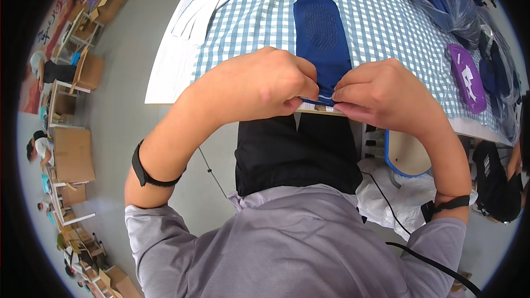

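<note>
A dark blue sock (324,27) with a patch of small raised dots on its sole lies flat on the checked cloth, toe pointing away from me. Its cuff end reaches the table's near edge. My left hand (281,84) pinches the cuff at its left corner, with the fingertips partly hidden behind the curled fingers. On the other corner, my right hand (371,92) grips the cuff between thumb and fingers. A thin pale line runs along the cuff between the two hands.
Blue-and-white checked cloth (251,27) covers the table. White paper strips (212,5) lie at the far left. A purple packet (467,79) and clear plastic bags (441,5) of dark blue items sit at the right. Cardboard boxes (74,154) and people line the left side.
</note>
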A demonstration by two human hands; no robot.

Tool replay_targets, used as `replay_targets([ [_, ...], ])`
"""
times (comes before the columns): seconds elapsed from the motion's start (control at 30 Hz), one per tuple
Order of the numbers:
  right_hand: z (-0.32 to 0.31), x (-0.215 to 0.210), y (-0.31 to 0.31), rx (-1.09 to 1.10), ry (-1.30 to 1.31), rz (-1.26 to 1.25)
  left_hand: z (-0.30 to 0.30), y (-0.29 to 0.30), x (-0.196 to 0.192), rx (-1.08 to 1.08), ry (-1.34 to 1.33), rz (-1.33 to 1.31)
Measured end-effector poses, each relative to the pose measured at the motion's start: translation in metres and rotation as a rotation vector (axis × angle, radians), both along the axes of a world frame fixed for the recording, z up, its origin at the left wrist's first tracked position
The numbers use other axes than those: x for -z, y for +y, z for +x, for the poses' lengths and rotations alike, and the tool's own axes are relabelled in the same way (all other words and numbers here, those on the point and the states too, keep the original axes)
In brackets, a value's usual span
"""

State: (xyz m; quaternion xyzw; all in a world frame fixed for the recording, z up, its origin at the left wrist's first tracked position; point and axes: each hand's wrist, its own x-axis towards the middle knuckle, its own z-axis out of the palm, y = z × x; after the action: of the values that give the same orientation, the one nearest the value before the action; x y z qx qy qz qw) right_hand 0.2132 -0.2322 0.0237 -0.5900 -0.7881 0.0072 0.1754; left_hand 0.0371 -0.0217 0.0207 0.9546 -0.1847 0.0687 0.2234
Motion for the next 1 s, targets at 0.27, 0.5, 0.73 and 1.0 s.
replay_targets([
  [0.27,-0.001,0.001,-0.003,0.042,0.035,-0.009,0.004,0.008,0.020,0.124,-0.187,0.046],
  [0.5,-0.001,-0.001,0.000,0.054,0.049,-0.029,0.004,0.007,0.024,0.115,-0.214,0.005],
  [0.73,-0.002,-0.003,0.011,0.064,0.021,-0.050,0.012,0.002,0.019,-0.144,0.038,-0.279],
  [1.0,0.008,-0.001,0.022,0.110,0.252,-0.092,0.019,0.005,0.008,-0.303,0.278,-0.491],
])
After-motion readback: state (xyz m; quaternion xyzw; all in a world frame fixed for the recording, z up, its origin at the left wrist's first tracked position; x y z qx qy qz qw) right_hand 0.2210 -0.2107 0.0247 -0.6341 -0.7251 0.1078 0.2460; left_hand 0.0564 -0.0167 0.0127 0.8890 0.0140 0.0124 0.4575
